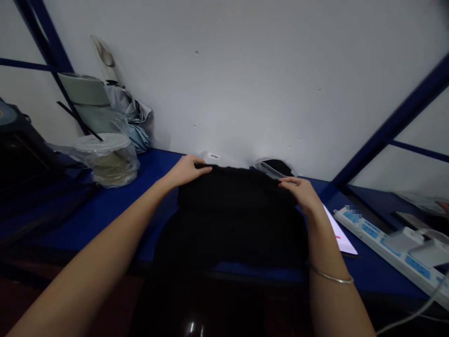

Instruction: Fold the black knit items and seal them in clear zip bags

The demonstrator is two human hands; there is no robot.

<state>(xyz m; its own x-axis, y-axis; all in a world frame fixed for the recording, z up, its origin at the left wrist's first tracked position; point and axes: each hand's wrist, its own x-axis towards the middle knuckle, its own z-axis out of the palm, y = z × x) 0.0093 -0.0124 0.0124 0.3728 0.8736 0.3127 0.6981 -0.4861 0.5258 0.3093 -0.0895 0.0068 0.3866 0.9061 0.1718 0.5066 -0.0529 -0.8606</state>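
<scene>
A black cloth garment (235, 201) lies spread over the blue table and hangs toward its front edge; its exact kind is too dark to make out. At its far left corner, my left hand (189, 169) pinches the fabric between thumb and fingers. My right hand (300, 189) grips the far right edge the same way. Just behind the cloth lies a clear plastic bag (228, 161) with a white label. Beside it, near my right hand, rests another plastic bag (275, 166) with something black inside.
At the left stand a plastic-wrapped round tub (112, 161), a folded umbrella (135, 117) and a dark bag (21, 145). On the right are a lit phone or tablet (340, 234) and a white power strip (389, 250) with plugs and a cable. A white wall (238, 84) closes off the back.
</scene>
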